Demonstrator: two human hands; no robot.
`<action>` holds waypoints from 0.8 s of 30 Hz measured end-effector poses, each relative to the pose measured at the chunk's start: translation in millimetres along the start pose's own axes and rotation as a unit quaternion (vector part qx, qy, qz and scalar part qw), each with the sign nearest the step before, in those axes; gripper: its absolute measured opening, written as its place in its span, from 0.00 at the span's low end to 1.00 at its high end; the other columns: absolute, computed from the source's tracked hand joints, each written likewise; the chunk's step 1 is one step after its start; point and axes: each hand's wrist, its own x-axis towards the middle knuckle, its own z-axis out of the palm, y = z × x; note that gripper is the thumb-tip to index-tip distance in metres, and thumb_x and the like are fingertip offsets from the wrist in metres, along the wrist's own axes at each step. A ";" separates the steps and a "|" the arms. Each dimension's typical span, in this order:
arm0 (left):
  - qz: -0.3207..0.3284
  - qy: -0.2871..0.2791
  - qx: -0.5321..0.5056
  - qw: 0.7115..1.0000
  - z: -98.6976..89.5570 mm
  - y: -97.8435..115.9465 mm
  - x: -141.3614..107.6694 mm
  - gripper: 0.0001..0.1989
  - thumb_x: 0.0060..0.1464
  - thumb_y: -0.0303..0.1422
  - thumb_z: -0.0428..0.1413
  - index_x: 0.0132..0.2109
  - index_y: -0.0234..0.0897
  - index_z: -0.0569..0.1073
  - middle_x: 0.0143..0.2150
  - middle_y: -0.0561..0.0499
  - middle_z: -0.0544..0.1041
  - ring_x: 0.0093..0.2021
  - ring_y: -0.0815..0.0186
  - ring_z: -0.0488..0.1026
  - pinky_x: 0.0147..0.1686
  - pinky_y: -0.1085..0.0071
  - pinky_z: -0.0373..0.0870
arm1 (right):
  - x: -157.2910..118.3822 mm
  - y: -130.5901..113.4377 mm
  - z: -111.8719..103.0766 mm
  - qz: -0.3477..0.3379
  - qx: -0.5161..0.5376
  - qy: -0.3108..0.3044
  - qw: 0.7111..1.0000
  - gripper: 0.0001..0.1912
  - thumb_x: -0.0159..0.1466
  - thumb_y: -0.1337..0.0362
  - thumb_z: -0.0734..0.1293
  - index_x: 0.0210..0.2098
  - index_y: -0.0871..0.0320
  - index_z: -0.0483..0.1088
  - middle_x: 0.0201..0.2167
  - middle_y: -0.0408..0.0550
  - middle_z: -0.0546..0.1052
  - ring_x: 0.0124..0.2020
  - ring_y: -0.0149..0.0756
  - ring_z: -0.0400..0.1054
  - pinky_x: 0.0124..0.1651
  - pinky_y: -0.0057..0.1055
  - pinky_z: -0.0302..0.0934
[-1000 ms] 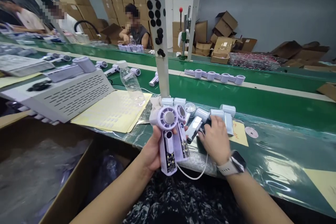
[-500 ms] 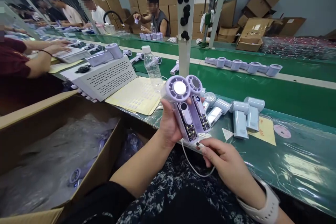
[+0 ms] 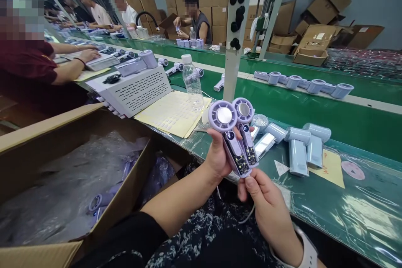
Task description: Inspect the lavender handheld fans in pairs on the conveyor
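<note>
Stretching beyond and to the right of our hands, the green bench [image 3: 333,213] is the largest thing about us. The big cardboard box [image 3: 50,124] lies open to the left of our left hand, with clear plastic and lilac fans inside. Farther off on that side, a grey slotted case [image 3: 141,92] sits on the bench, the yellow sheets [image 3: 169,113] just beside it and a clear bottle [image 3: 193,83] upright on them. Beyond our right hand lie two wrapped pale blue fans, a nearer one [image 3: 298,155] and a farther one [image 3: 315,146].

Between our hands, the front lilac fan [image 3: 235,146] has its round head up and left, facing us, its long axis slanting down and right to a foot at our right fingertips. The rear lilac fan [image 3: 248,138] leans much the same way, just behind and right of it.

Our left hand [image 3: 218,153] is curled around both handles, thumb on the near side and fingers behind. Our right hand [image 3: 266,197] is pinched closed at the front fan's foot, seemingly on the end of the white cable [image 3: 249,214] hanging below; our fingers hide the tip.
</note>
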 end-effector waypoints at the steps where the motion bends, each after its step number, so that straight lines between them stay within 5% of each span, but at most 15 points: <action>1: -0.007 0.009 -0.018 1.000 -0.4 2.7 -0.1 0.38 0.36 0.71 0.61 0.26 0.36 0.73 0.45 0.43 0.83 0.48 0.50 0.80 0.44 0.60 0.78 | 1.1 -3.5 -2.0 -0.027 -0.029 -0.024 0.999 0.19 0.76 0.53 0.60 0.32 0.55 0.70 0.27 0.44 0.73 0.30 0.35 0.67 0.34 0.29 0.61; 3: -0.024 0.024 -0.070 0.997 -0.8 9.1 -0.2 0.37 0.38 0.70 0.61 0.25 0.36 0.73 0.45 0.44 0.83 0.47 0.53 0.81 0.44 0.62 0.78 | 2.5 -9.8 -5.9 -0.094 -0.068 -0.064 0.991 0.17 0.76 0.55 0.60 0.33 0.54 0.70 0.37 0.48 0.75 0.39 0.38 0.70 0.43 0.31 0.64; 6: -0.038 0.021 -0.113 0.993 -1.1 16.8 -1.3 0.36 0.43 0.69 0.60 0.25 0.36 0.72 0.44 0.46 0.82 0.44 0.59 0.81 0.43 0.65 0.78 | 2.5 -12.1 -7.2 -0.135 -0.090 -0.037 0.986 0.17 0.75 0.56 0.61 0.32 0.54 0.70 0.39 0.49 0.76 0.41 0.39 0.71 0.45 0.31 0.65; 11: -0.036 -0.019 -0.085 0.996 -1.1 21.1 -6.0 0.37 0.39 0.70 0.60 0.24 0.36 0.70 0.46 0.45 0.82 0.43 0.57 0.81 0.40 0.65 0.79 | 0.5 -5.4 -6.9 -0.038 -0.076 0.006 0.996 0.22 0.75 0.54 0.61 0.27 0.54 0.69 0.22 0.43 0.72 0.26 0.35 0.68 0.31 0.29 0.59; 18: -0.039 -0.040 -0.092 0.994 -1.8 22.1 -4.8 0.36 0.39 0.69 0.62 0.24 0.37 0.71 0.46 0.44 0.82 0.42 0.58 0.81 0.40 0.65 0.79 | 3.7 -8.9 -9.6 -0.011 -0.057 -0.019 0.998 0.23 0.73 0.51 0.65 0.25 0.55 0.73 0.23 0.45 0.75 0.27 0.35 0.69 0.32 0.29 0.62; 24: 0.007 -0.025 -0.036 0.999 -0.7 -9.1 -18.4 0.42 0.29 0.76 0.58 0.24 0.37 0.73 0.37 0.41 0.82 0.40 0.52 0.79 0.41 0.61 0.75 | -12.3 19.0 -18.6 0.055 0.089 0.049 0.993 0.22 0.73 0.49 0.65 0.25 0.53 0.69 0.15 0.43 0.67 0.19 0.35 0.66 0.24 0.30 0.64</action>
